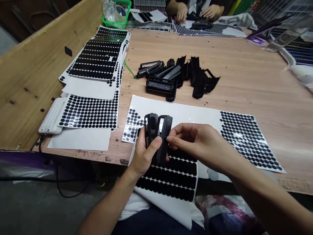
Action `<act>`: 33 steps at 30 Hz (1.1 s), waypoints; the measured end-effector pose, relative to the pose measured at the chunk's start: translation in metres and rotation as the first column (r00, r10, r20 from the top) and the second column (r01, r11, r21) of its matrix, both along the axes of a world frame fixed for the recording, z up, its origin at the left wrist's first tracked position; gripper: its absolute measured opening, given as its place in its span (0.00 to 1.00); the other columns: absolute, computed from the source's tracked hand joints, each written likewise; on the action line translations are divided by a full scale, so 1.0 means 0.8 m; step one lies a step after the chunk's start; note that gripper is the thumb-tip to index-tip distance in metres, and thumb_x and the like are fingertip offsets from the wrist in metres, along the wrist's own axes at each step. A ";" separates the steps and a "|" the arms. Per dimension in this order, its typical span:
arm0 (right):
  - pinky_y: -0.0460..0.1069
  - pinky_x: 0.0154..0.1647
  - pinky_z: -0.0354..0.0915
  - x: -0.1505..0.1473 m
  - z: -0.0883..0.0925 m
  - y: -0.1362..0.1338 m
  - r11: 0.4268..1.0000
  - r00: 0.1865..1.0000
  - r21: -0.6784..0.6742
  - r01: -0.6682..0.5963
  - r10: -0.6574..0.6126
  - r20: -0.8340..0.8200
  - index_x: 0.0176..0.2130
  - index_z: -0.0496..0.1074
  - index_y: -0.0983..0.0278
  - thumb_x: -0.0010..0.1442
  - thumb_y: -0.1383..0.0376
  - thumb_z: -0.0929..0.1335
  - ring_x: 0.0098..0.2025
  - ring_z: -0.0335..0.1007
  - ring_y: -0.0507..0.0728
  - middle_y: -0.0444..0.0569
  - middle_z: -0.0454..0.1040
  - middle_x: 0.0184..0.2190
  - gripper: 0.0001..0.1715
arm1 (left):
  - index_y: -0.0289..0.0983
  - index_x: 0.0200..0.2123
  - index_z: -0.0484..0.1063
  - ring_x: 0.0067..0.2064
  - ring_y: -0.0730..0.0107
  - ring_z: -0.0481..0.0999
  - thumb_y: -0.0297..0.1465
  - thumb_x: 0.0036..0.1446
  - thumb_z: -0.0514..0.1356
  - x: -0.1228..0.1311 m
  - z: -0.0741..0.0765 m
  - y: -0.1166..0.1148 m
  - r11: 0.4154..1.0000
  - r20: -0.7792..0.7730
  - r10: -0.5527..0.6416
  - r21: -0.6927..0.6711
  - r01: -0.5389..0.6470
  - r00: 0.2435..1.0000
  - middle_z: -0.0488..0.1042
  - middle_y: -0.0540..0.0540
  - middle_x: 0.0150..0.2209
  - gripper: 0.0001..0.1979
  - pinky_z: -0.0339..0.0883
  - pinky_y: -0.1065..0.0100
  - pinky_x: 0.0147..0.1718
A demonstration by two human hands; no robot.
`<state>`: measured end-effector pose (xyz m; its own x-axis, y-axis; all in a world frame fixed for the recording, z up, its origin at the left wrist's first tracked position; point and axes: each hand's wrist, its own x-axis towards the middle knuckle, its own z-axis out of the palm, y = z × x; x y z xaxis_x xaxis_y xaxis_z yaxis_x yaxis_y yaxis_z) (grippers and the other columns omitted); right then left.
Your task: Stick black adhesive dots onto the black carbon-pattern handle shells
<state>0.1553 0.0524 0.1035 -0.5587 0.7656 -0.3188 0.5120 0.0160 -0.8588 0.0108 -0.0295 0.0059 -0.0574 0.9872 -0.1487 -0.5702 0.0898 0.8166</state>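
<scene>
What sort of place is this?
Likely a small assembly workshop: black parts in the left hand, a parts pile on the table, sheets of black dots, another person's hands opposite.

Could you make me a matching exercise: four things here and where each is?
1. Bright green plastic basket
2. White rectangular plastic device
3. Two black textured plastic pieces
4. Loose black plastic parts

A. In the left hand
B. Heaped on the brown table
C. Far end of the wooden board
D. Near the table's front-left corner

Pairs: 1C, 2D, 3A, 4B
</scene>
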 end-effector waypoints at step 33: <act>0.54 0.45 0.75 0.024 -0.008 0.030 0.973 0.952 0.144 0.180 -0.136 -0.273 0.35 0.82 0.57 0.58 0.48 0.77 0.42 0.80 0.59 0.48 0.83 0.40 0.16 | 0.35 0.52 0.65 0.20 0.73 0.75 0.44 0.61 0.65 -0.009 0.003 0.001 1.000 0.268 -0.004 0.000 0.004 0.963 0.82 0.44 0.35 0.24 0.74 0.68 0.26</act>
